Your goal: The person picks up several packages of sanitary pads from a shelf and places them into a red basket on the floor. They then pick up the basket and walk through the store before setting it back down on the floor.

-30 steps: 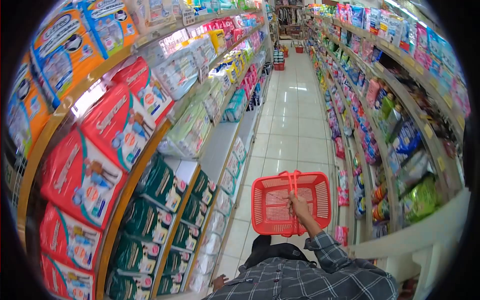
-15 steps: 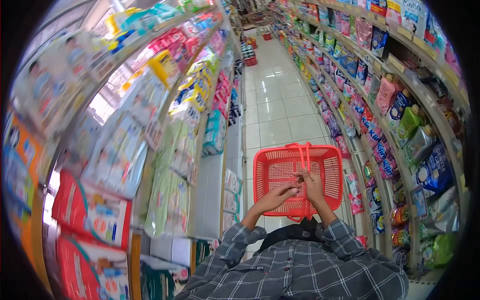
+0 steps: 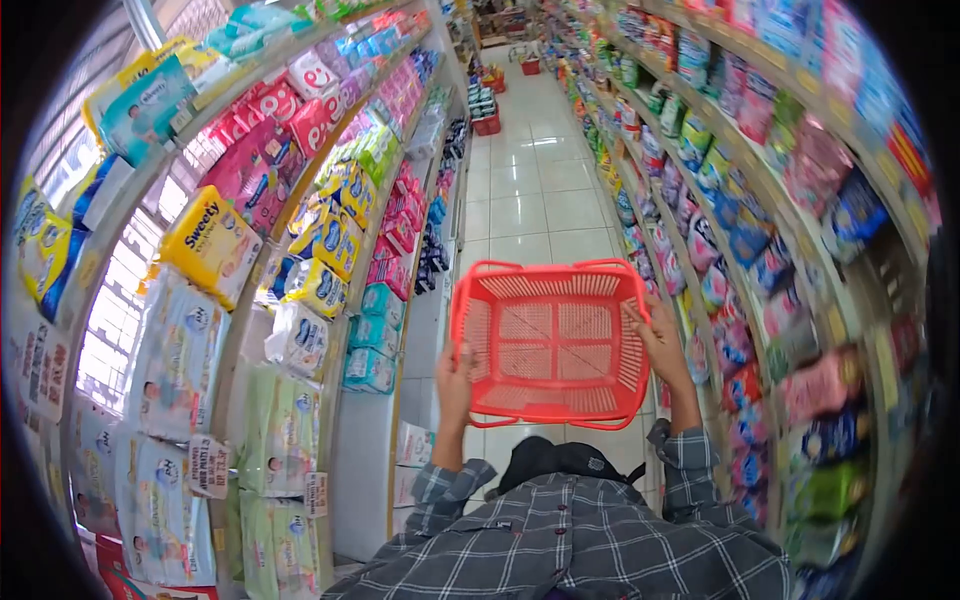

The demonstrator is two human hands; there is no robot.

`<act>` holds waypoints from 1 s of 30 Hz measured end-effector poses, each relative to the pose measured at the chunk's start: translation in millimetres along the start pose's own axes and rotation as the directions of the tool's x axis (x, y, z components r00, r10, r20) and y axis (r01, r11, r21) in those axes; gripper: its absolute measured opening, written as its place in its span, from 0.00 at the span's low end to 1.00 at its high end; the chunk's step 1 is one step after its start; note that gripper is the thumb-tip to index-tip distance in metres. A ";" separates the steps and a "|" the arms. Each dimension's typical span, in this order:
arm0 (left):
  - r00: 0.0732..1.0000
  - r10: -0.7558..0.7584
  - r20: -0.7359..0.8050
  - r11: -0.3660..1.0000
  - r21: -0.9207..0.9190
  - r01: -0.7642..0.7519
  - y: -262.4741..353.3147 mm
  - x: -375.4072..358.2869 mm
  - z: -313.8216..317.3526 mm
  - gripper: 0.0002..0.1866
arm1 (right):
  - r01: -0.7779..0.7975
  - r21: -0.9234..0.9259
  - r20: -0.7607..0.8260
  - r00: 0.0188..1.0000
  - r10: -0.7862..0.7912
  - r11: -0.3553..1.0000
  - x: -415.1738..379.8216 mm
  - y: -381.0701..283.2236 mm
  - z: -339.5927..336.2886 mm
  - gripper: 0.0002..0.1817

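In the head view a red plastic shopping basket (image 3: 553, 402) is held level in front of me, with nothing inside. My left hand (image 3: 456, 380) is closed around its left side, and my right hand (image 3: 657, 335) grips the right side, fingers over the rim. The basket's two handles are folded down, one along the far rim and one along the near rim. Both my arms, in checked sleeves, reach forward around it.
Shelves with packs of diapers and wipes, among them a yellow pack (image 3: 210, 245), line the left. On the right, shelves hold colourful pouches (image 3: 735, 340). Farther along the tiled aisle floor (image 3: 515, 215) stands a red basket with goods (image 3: 486, 122).
Both hands have moved from the raised handles to the basket's two sides. The handles are now folded down. The view has moved ahead along the aisle.
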State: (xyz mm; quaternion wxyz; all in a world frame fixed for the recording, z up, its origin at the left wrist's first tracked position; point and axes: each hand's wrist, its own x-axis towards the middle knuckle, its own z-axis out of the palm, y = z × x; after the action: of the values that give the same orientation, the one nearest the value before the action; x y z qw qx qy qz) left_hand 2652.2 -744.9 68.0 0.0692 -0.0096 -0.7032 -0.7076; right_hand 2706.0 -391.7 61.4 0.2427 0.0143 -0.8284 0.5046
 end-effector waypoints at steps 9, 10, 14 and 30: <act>0.852 0.358 -0.382 0.926 0.265 -0.270 -63.2 239.8 12.6 0.13 | -0.282 0.362 -0.016 0.951 0.308 0.888 256.3 72.9 52.7 0.29; 0.850 0.350 -0.393 0.919 0.321 -0.230 -82.0 270.1 17.5 0.13 | -0.273 0.245 -0.046 0.955 0.293 0.930 283.6 106.2 74.2 0.29; 0.789 0.236 -0.568 0.971 0.164 -0.172 -67.6 384.1 79.4 0.14 | -0.258 0.227 -0.277 0.907 0.316 0.939 393.8 170.8 114.3 0.23; 0.918 0.226 -0.324 0.952 -0.125 -0.279 -114.7 815.3 277.2 0.21 | 0.012 0.077 -0.565 0.824 0.034 0.997 792.7 292.6 128.7 0.16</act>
State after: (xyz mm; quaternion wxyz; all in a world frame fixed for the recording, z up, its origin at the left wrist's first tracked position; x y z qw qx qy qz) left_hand 1808.8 -537.4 47.3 0.2673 0.0034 -0.6142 -0.7425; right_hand 1878.6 -181.2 101.0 0.4735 -0.1313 -0.6993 0.5192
